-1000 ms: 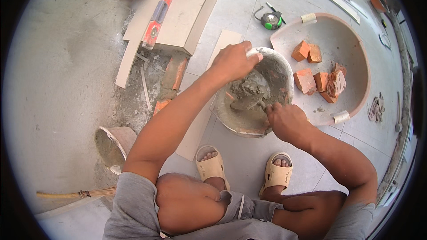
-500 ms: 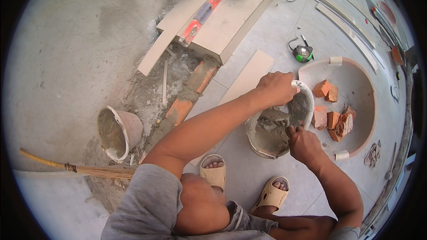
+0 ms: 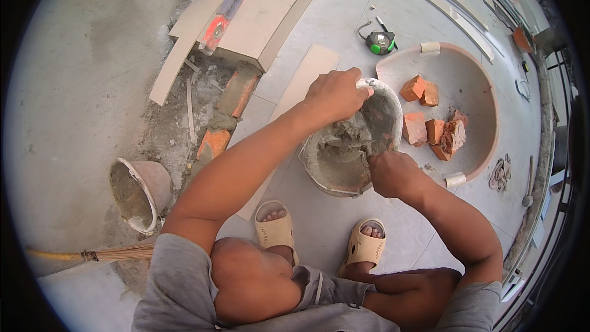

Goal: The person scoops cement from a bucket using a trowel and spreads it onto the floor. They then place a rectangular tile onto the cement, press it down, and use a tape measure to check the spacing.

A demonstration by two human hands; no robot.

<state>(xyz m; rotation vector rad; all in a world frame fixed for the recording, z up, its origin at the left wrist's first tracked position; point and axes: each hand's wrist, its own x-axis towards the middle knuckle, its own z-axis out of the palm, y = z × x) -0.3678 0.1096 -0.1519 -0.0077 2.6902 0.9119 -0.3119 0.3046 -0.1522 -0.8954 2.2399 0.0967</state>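
Observation:
A round bucket (image 3: 321,179) with a pale, mortar-crusted rim stands on the tiles in front of my feet. Wet grey mortar (image 3: 337,155) lies heaped and churned inside it. My left hand (image 3: 338,93) is closed over the far rim, thumb toward the inside. At the near right side of the bucket, my right hand (image 3: 396,175) makes a fist around what looks like a trowel. Its handle is hidden in the fist and its blade is sunk in the mortar, so the shape cannot be made out fully.
Right of the bucket, a shallow basin (image 3: 485,117) holds several broken brick pieces (image 3: 430,128). A tape measure (image 3: 380,42) lies beyond. On the left are a tipped mortar bucket (image 3: 153,185), a straw broom (image 3: 117,252), bricks set in mortar (image 3: 214,142) and a red level (image 3: 230,7) on a tiled step.
The view has shifted, so everything appears farther left and mostly higher. The mortar's surface has been turned over as my right hand works in it. My left hand keeps its hold on the rim.

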